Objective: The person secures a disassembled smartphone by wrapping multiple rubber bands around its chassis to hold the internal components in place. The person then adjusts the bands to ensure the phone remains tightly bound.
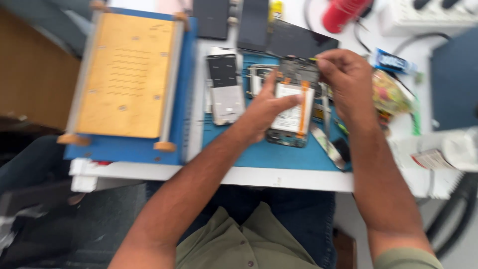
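An opened phone (291, 117) lies back-up on a blue mat (279, 152) at the middle of the white desk (249, 175). Its back cover is off; a white battery and an orange strip running down its right side are exposed, with a dark board at the far end.

The left hand (266, 107) rests on the left side of the phone. Its fingers are partly spread and laid across the battery, the thumb pointing to the far side along the phone's left edge; it presses down rather than pinches.

The right hand (348, 82) is at the far right corner of the phone, over the dark board. Its fingers are drawn together at the tips as in a pinch; motion blur hides whether anything is held between them.

Left of the phone, on the mat, lies a second phone part (225, 89), dark at the far half and grey at the near half. Further left stands a blue machine (181, 99) with a yellow plate (124, 74) on top. Dark panels (254, 22) lie at the far edge of the desk, a red object (343, 12) beyond them. A crumpled clear bag (391, 94) sits just right of the right hand. A thin strip (328, 147) lies on the mat near the phone's right side.
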A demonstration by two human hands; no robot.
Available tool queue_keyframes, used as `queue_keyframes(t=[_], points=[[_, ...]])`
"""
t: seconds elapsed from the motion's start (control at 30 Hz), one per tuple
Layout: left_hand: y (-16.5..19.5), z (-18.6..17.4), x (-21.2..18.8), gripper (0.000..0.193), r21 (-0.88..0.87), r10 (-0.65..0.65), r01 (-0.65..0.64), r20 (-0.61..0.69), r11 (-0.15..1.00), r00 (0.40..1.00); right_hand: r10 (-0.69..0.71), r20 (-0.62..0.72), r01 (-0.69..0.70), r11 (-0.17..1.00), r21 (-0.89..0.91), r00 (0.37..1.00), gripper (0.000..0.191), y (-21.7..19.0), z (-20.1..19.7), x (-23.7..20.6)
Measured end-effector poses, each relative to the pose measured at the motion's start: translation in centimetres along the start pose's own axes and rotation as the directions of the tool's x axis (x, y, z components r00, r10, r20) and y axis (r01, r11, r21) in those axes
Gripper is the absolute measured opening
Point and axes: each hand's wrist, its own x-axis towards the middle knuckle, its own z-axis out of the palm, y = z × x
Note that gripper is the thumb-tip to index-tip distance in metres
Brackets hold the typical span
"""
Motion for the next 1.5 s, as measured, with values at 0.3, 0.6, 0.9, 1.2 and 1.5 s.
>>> queue_keyframes(t=[0.3, 0.6, 0.9, 1.2, 1.5], points=[[-1.3, -0.8, 1.1, 0.086, -0.100, 0.065, -0.052, 0.130, 0.994, 0.989, 0.029, 0.049, -0.034, 0.994, 0.102, 0.998, 0.009, -0.5, 0.3, -0.4], [-1.0, -0.5, 0.5, 0.068, -0.193, -0.039, 0.065, 0.133, 0.979, 0.990, 0.094, 0.043, -0.096, 0.994, 0.047, 0.995, 0.008, -0.4, -0.2, -0.2], [-0.3, 0.1, 0.1, 0.047, -0.143, -0.061, 0.068, 0.054, 0.987, 0.997, 0.073, 0.077, -0.073, 0.997, -0.004, 0.994, 0.009, -1.5, 0.8, -0.7], [-0.4, 0.4, 0.0, 0.040, -0.172, -0.068, 0.073, 0.037, 0.982, 0.997, 0.014, 0.015, -0.011, 0.987, -0.158, 1.000, 0.010, -0.9, 1.6, -0.8], [-0.9, 0.1, 0.1, 0.027, -0.176, -0.019, 0.023, 0.028, 0.984, 0.999, -0.021, 0.025, 0.025, 0.980, -0.197, 0.999, 0.010, -0.9, 1.6, -0.9]])
